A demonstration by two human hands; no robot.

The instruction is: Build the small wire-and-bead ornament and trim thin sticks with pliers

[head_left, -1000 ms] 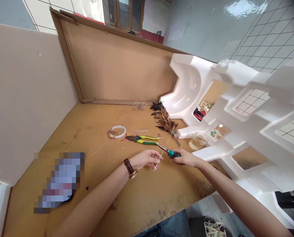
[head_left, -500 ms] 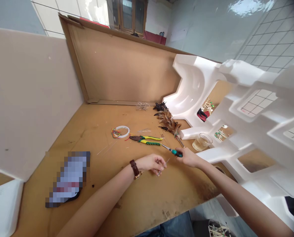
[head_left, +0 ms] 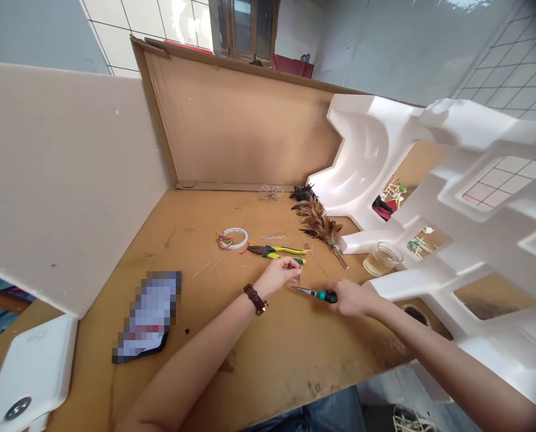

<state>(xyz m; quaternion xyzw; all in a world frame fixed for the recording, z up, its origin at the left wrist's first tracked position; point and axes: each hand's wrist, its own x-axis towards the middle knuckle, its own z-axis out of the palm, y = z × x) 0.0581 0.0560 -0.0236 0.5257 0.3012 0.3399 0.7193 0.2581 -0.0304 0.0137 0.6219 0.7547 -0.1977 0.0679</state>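
My left hand (head_left: 286, 272), with a brown watch (head_left: 255, 299) on its wrist, pinches a thin metal wire (head_left: 299, 277) that stands roughly upright. In my right hand (head_left: 352, 297) are slim long-nose pliers (head_left: 324, 296) with teal and black handles. Their pointed tip aims left, just below the left fingertips; whether the jaws are parted is too small to tell. Behind my left hand lie larger pliers (head_left: 272, 251) with yellow and green handles. A white ring (head_left: 237, 238) with coloured wires (head_left: 224, 242) is beside them, and several thin wire pieces (head_left: 274, 236) lie behind.
A feather duster (head_left: 319, 222) and a glass of liquid (head_left: 382, 261) stand right of the tools, by white foam packing (head_left: 362, 138). A wire tangle (head_left: 271, 192) lies near the cardboard wall (head_left: 245, 120). To the left are a blurred-out phone (head_left: 148, 318) and a white device (head_left: 33, 372).
My left hand has risen toward the yellow-green pliers, with the wire now upright. The long-nose pliers have swung lower, away from those pliers. The view has shifted left.
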